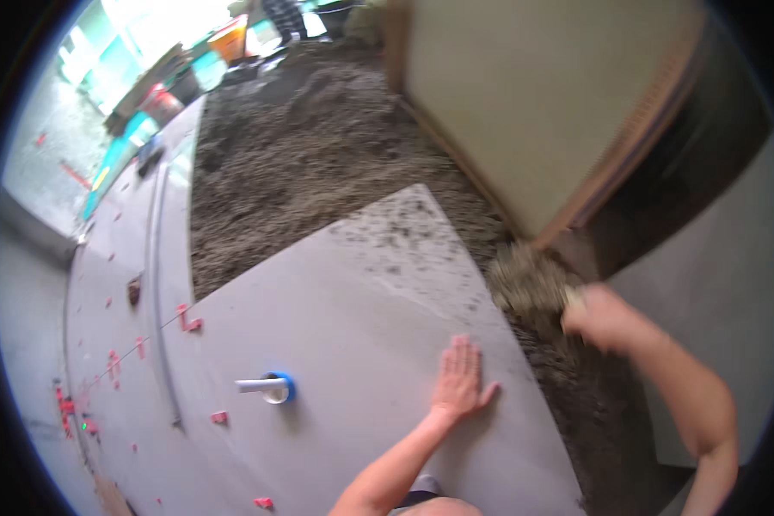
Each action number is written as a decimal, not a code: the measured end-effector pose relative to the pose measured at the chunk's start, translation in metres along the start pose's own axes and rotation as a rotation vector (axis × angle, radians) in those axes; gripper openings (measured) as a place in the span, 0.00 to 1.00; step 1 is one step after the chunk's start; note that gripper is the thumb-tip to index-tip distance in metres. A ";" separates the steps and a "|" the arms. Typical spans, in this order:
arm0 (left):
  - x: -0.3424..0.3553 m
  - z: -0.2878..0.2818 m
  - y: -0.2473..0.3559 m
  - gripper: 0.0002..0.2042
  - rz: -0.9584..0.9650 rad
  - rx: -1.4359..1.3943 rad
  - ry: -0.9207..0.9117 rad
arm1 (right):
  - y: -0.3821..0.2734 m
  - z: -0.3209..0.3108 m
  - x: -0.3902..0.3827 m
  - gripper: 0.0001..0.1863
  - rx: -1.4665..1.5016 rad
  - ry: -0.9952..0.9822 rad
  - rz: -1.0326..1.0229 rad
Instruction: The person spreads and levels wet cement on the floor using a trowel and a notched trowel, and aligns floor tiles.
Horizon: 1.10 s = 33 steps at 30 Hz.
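My left hand (461, 378) lies flat on a large pale grey tile (344, 344), fingers stretched out, near its right edge. Beyond that edge my right hand (606, 320) is closed round a tool and smeared by motion. A blurred, sandy brown mass (531, 279) is at the tool's far end; I cannot tell whether it is a mortar-covered blade or bristles. Dark specks of mortar dot the tile's far corner. Left of my left hand, a round blue-rimmed tool (285, 387) with a light grey bar handle stands on the tile.
Rough brown mortar (318, 146) covers the floor beyond the tile. A pale panel with a wooden frame (542, 95) rises at the far right. Red levelling pieces (189, 320) and a long metal bar (156, 284) lie on the tiles at left. Buckets (230, 39) stand at the back.
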<state>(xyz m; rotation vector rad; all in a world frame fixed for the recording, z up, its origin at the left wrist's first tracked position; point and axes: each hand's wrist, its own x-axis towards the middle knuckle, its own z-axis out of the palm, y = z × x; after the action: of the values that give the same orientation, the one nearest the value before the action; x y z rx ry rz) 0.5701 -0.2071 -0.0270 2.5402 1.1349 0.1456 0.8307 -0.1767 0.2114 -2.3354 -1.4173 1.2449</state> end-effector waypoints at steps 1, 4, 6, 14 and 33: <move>-0.001 0.000 0.002 0.45 -0.019 -0.021 -0.020 | -0.065 -0.011 0.021 0.16 0.092 -0.018 0.039; 0.007 0.001 0.011 0.44 -0.012 -0.073 -0.015 | -0.182 -0.055 0.078 0.16 -0.217 0.076 -0.125; 0.004 0.004 0.017 0.44 0.062 -0.175 0.104 | -0.220 -0.069 0.076 0.17 -0.579 0.070 -0.027; -0.001 0.015 -0.015 0.44 -0.028 -0.152 0.010 | 0.017 -0.055 -0.017 0.17 -0.047 -0.106 0.258; 0.102 -0.064 -0.051 0.46 0.146 0.381 -0.777 | 0.473 0.275 -0.506 0.13 1.732 1.148 0.964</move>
<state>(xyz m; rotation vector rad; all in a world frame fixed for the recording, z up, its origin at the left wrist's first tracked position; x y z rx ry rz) 0.5884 -0.0832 0.0091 2.5768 0.7001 -1.0168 0.8463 -0.9113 0.0895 -1.4757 0.9652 0.3849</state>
